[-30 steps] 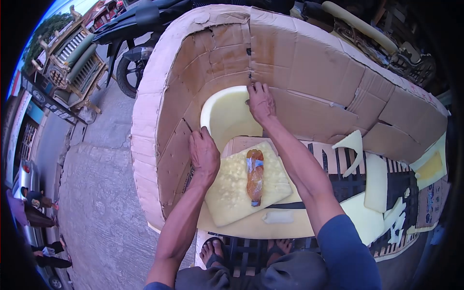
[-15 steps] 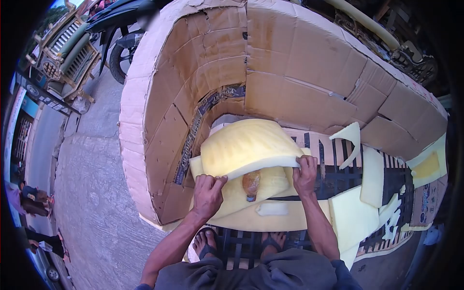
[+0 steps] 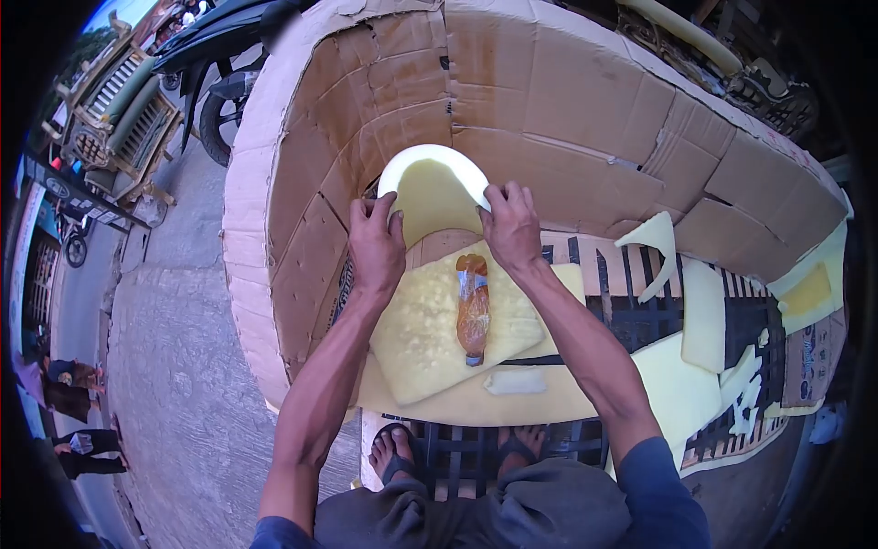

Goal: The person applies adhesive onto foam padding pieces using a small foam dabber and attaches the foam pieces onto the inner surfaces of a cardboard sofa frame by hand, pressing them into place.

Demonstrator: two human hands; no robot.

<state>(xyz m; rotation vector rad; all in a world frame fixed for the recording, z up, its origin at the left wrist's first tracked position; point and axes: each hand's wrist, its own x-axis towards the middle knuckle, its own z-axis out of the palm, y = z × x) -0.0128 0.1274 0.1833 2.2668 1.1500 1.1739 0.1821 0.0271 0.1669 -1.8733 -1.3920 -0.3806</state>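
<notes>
A pale yellow foam sheet stands curved in an arch against the inner corner of the cardboard-covered backrest. My left hand pinches its left edge, and my right hand grips its right edge. Below and between my forearms, an orange-brown bottle with a bluish label lies on a flat foam piece. A small whitish roll rests just nearer to me. The lower part of the curved sheet is partly hidden behind the flat foam.
Foam offcuts lie on black straps at the right. A motorcycle and a wooden bench stand at the upper left. People are at the far left. My feet are at the frame's lower edge.
Half a second ago the foam sheet was bent low over the bottle near me; my hands have moved it forward into the corner, and the bottle shows fully again.
</notes>
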